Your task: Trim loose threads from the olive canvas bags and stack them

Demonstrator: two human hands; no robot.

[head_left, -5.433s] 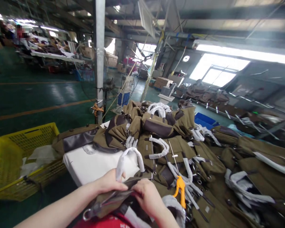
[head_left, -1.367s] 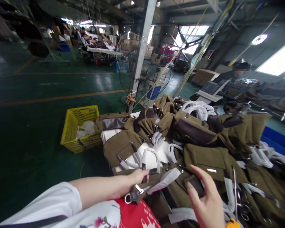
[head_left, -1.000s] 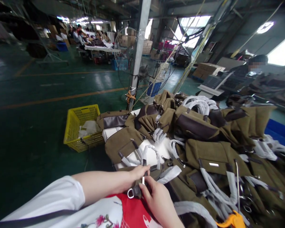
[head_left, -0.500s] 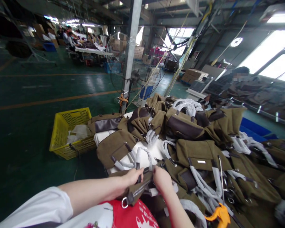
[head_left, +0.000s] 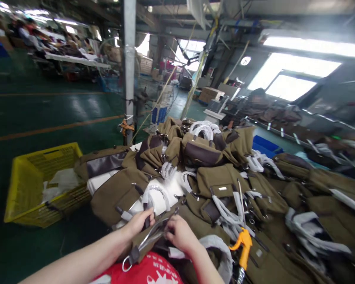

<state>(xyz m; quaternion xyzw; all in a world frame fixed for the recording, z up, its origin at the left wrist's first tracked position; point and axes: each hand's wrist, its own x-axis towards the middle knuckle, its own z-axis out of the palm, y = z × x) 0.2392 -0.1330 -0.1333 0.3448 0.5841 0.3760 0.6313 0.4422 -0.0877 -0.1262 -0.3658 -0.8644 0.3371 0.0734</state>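
Note:
My left hand [head_left: 142, 221] is closed on the top edge of an olive handbag [head_left: 144, 241], beside a dark strap tab. Its grey-wrapped handle [head_left: 159, 190] arches up beyond the fingers. My right hand [head_left: 181, 233] pinches the opposite side of the same bag's zipped opening, fingers curled inward. Between the hands runs the shiny zip, ending towards me in a dark tab [head_left: 134, 255] with a metal ring. The bag lies close against a red apron [head_left: 152, 271]. What the right fingertips grip exactly is partly hidden.
Many olive bags with dark trim [head_left: 203, 153] pile up ahead and right. An orange air gun [head_left: 245, 246] hangs right of my right hand. A yellow crate [head_left: 23, 165] with white material stands left; a metal post [head_left: 129, 71] rises behind the pile. People work at a far table.
The view has swung right, so the crate, post and pile sit farther left. Both hands keep hold of the bag; my right fingers are now curled in nearer the zip.

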